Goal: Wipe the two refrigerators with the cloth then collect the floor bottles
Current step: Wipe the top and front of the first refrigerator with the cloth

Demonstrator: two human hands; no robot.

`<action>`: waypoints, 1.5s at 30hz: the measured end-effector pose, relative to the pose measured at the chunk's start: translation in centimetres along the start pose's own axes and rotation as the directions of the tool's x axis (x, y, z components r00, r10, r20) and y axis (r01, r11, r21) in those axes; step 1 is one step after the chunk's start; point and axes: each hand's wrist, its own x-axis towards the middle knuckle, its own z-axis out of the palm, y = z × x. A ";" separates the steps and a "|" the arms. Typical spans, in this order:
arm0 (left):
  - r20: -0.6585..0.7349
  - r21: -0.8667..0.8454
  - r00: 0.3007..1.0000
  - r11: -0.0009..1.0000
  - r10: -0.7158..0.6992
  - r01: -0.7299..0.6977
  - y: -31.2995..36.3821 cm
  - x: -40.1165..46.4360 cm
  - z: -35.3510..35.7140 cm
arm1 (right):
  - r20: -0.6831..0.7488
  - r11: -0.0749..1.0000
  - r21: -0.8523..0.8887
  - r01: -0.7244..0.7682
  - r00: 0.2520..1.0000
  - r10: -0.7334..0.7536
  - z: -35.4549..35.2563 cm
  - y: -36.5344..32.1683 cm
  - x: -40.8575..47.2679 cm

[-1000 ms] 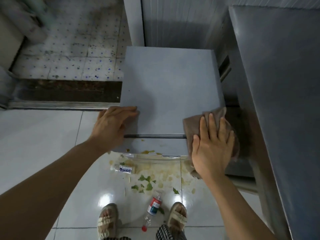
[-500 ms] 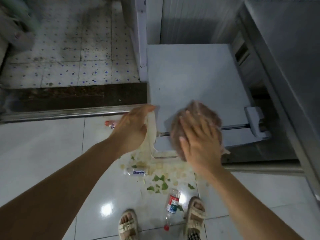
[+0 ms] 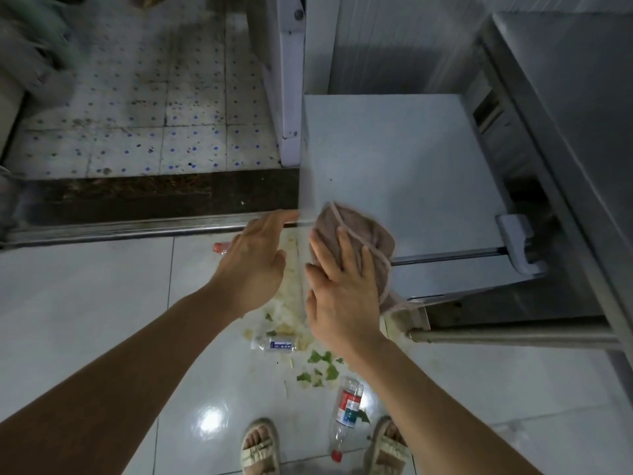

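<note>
Brown terry cloth (image 3: 356, 234) flattened by right hand (image 3: 342, 296) on smooth refrigerator (image 3: 404, 159)

Right hand (image 3: 339, 296) presses cloth (image 3: 363, 245) flat on refrigerator (image 3: 404, 159) top; left hand (image 3: 253, 262) at 9 o'clock rests on its corner.

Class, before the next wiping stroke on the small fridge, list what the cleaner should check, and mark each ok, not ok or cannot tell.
1. Cloth under right hand, fingers flat on it: ok.
2. Cloth on small fridge top, near its front left corner: ok.
3. Left hand free, beside the fridge's left edge: ok.
4. Whole top wiped: cannot tell.
5. Floor bottles collected: not ok; red-capped bottle between the feet, blue-labelled bottle among the scraps.
</note>
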 end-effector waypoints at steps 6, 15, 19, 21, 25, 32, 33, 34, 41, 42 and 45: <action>-0.004 -0.001 0.999 0.999 0.033 -0.033 1.0 -0.5 0.4 | -0.081 0.970 0.026 0.242 0.967 -0.240 -0.3 4.9 -2.3; 0.008 -0.005 0.999 0.999 0.052 -0.052 2.2 -0.6 1.9 | 0.003 0.981 0.121 -0.149 0.989 0.150 -2.1 14.9 -5.0; -0.015 -0.008 0.997 0.997 0.071 -0.071 3.9 -0.4 2.6 | -0.052 0.965 0.106 -0.240 0.968 0.247 -2.1 11.6 -4.2; -0.011 0.025 0.993 0.993 0.116 -0.116 4.5 -0.1 3.0 | -0.063 0.984 0.096 -0.148 0.986 0.154 -1.5 9.1 -3.9; -0.018 0.078 0.988 0.986 0.151 -0.149 5.6 0.7 4.1 | -0.075 0.995 0.102 0.019 0.997 -0.011 -0.6 8.7 -3.4; -0.002 0.193 0.988 0.969 0.155 -0.152 8.1 2.1 6.7 | -0.068 0.968 -0.029 -0.249 0.967 0.246 -1.3 19.7 -6.9; -0.003 0.214 0.989 0.966 0.147 -0.143 8.4 2.4 7.1 | -0.076 0.960 -0.042 -0.277 0.959 0.273 -1.6 20.7 -7.2; -0.011 0.230 0.991 0.964 0.137 -0.130 8.7 2.7 7.4 | -0.090 0.954 -0.050 -0.297 0.952 0.292 -1.7 21.2 -7.3; -0.056 0.264 0.992 0.960 0.114 -0.095 9.6 4.6 8.2 | -0.100 0.863 0.080 -0.499 0.857 0.505 -1.2 19.4 -6.4; -0.054 0.273 0.991 0.956 0.124 -0.105 9.7 5.2 8.2 | -0.091 0.862 0.083 -0.499 0.858 0.506 -1.4 20.0 -5.5; -0.067 0.274 0.989 0.955 0.132 -0.109 10.1 6.9 8.5 | -0.049 0.890 0.078 -0.449 0.890 0.453 -2.4 22.6 -0.6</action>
